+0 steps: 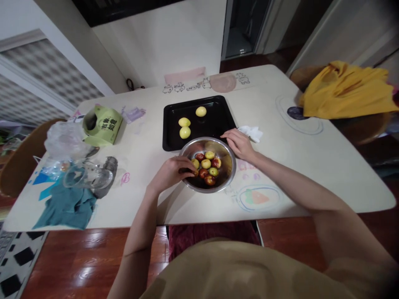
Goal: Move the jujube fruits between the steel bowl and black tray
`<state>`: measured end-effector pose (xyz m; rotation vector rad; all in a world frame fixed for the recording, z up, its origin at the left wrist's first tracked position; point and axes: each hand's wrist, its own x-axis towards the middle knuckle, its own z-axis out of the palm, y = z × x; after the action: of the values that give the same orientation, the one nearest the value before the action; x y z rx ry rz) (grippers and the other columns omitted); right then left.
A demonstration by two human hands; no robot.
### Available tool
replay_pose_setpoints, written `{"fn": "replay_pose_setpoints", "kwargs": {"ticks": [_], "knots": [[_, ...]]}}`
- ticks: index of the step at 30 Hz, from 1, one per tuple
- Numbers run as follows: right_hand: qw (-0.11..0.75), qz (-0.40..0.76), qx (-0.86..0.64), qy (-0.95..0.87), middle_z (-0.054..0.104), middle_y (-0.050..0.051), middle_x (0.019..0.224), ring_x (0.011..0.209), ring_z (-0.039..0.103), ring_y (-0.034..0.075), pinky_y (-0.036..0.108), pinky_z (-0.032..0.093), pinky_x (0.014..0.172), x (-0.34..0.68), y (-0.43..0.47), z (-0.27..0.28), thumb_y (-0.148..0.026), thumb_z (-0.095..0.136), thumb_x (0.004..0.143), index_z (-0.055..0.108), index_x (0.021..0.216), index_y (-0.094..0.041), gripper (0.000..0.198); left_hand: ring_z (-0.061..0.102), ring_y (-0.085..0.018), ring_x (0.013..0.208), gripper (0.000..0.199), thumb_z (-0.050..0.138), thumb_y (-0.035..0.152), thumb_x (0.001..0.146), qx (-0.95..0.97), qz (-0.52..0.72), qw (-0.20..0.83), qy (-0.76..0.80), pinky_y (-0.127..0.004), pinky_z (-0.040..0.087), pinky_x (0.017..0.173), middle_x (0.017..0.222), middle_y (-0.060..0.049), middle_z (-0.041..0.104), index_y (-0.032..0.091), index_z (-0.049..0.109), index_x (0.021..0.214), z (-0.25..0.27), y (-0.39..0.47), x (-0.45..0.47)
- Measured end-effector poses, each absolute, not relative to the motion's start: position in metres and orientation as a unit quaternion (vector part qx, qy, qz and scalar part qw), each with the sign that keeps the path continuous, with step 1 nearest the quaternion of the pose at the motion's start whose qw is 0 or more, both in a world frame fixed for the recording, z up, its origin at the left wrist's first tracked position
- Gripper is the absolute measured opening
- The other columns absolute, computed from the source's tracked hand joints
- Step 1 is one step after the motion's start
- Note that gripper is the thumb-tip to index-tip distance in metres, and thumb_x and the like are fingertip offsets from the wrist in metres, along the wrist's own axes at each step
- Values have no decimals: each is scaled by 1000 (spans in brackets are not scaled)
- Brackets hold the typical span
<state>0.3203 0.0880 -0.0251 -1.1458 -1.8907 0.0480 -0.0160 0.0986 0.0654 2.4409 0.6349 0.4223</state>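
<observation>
A shiny metal bowl [233, 166] near the table's front edge holds several round fruits, yellow-green and red-brown, that look like jujubes [205, 164]. My left hand [171, 172] reaches over the bowl's left rim, thumb and fingers closed around a small brownish jujube [196, 172], partly hidden by the fingertips. Behind the bowl lies a black baking tray [213, 120] with three plain yellow fruits [201, 111] on it. My right hand [240, 143] rests by the tray's near right corner and the bowl's right rim, fingers stretched out and holding nothing.
A crumpled white tissue [252, 133] lies beyond my right hand. At the left are a green paper box [104, 124], a plastic bag [65, 139], clear plastic containers [89, 174] and a teal cloth [67, 205]. Yellow clothing [346, 91] drapes a chair at the right.
</observation>
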Motion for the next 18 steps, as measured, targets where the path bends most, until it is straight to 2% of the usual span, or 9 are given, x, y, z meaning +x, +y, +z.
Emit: {"fn": "replay_pose_setpoints", "kwargs": {"ticks": [6, 12, 15, 18], "knots": [[453, 26, -461, -763, 75, 13, 107, 99, 70, 31, 51, 57, 89, 322, 87, -27, -43, 36, 113, 75, 114, -25, 42, 78, -22, 96, 3, 81, 23, 94, 927, 155, 251, 231, -36, 63, 92, 103, -3, 82, 24, 82, 97, 55, 96, -7], [466, 9, -450, -762, 76, 12, 106, 99, 71, 30, 51, 58, 88, 322, 86, -26, -37, 40, 112, 74, 116, -25, 36, 76, -27, 111, 24, 86, 24, 90, 929, 193, 223, 224, -43, 62, 101, 115, -7, 82, 22, 80, 113, 46, 102, -8], [468, -2, -445, -764, 76, 12, 104, 98, 72, 29, 50, 59, 86, 321, 85, -25, -33, 41, 112, 73, 115, -24, 33, 75, -27, 117, 26, 83, 25, 93, 926, 237, 249, 158, -46, 61, 106, 119, -9, 82, 23, 80, 118, 45, 100, -3], [462, -7, -448, -765, 76, 12, 104, 98, 72, 30, 50, 59, 85, 320, 85, -25, -32, 42, 112, 73, 115, -25, 32, 75, -24, 121, 22, 75, 25, 99, 923, 246, 291, 55, -43, 61, 108, 118, -7, 84, 25, 81, 120, 48, 91, 3]]}}
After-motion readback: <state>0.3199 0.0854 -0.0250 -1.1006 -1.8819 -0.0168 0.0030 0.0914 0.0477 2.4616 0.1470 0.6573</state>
